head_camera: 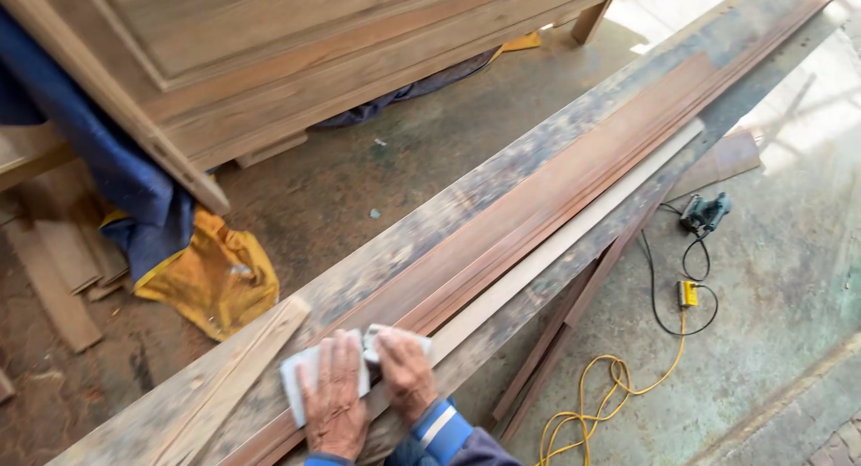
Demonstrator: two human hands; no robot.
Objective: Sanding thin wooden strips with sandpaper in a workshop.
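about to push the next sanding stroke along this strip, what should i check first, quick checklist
1. Left hand flat on the sandpaper sheet: ok.
2. Right hand pressing the sheet's other end: ok.
3. Pale strip lying flat along the long plank: ok.
4. Strip's path ahead free of objects: ok.
5. Yellow cord and power tool down on the floor, off the plank: ok.
6. Strip fixed against sliding: cannot tell.
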